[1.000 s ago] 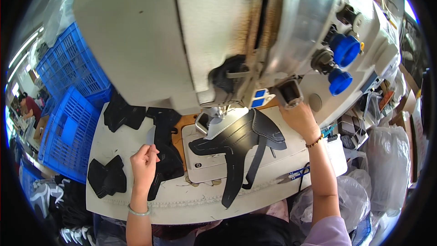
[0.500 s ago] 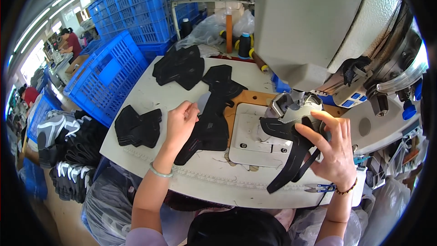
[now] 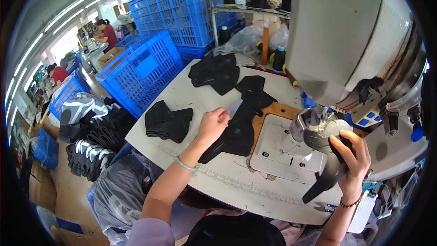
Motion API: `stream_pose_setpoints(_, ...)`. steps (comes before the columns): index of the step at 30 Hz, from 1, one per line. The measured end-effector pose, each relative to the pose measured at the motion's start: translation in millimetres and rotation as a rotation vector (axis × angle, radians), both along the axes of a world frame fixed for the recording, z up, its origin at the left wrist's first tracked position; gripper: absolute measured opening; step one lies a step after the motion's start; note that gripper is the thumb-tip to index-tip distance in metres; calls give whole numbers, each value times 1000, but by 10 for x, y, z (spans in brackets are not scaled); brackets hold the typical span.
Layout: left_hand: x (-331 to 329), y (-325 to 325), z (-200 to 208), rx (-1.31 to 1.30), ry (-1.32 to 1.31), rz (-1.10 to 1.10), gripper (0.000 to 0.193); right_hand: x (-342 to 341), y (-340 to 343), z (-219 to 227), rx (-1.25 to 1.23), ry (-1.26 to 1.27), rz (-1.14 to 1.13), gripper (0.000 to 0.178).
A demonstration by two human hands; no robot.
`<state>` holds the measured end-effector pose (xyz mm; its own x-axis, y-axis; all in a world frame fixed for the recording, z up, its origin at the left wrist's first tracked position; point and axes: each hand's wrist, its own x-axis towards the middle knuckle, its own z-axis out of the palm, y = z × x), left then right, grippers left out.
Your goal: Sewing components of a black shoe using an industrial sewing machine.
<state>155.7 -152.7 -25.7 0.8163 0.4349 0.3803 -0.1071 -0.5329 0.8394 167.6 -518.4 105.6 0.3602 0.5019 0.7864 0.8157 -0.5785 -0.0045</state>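
Note:
My right hand (image 3: 353,161) grips a black fabric piece (image 3: 323,182) with dangling strap-like ends, its upper part close to the metal head of the sewing machine (image 3: 309,125). The piece is tilted and partly hidden by my fingers. My left hand (image 3: 213,126) is closed, fingers curled, over the table beside overlapping black cut pieces (image 3: 239,130). A small translucent grey-white piece (image 3: 235,108) shows at its fingertips; whether they pinch it I cannot tell. Further left are a stack of black cut pieces (image 3: 168,122) and another black stack (image 3: 214,74) at the back.
The white table (image 3: 227,177) has a ruler strip along its front edge. Small scissors (image 3: 325,207) lie near my right wrist. Blue crates (image 3: 141,70) and a thread rack (image 3: 250,8) stand behind. Grey-black shoe parts (image 3: 88,159) are piled left. Two people work far left.
The view has swung left, so the table appears further right. My right hand has turned and lifted the black fabric piece off the machine plate. My left hand stays curled by the cut pieces.

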Motion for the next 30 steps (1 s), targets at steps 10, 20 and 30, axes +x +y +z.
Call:
stream_pose_setpoints(10,147,582,364,569,171,122,17,-9,39,53,-127,68,53,56)
stream_pose_setpoints(20,1263,850,95,696,521,134,91,-27,23,59,-136,140,60,69)
stream_pose_setpoints(30,1216,1122,173,762,345,266,47,25,-54,12,-197,130,52,80)
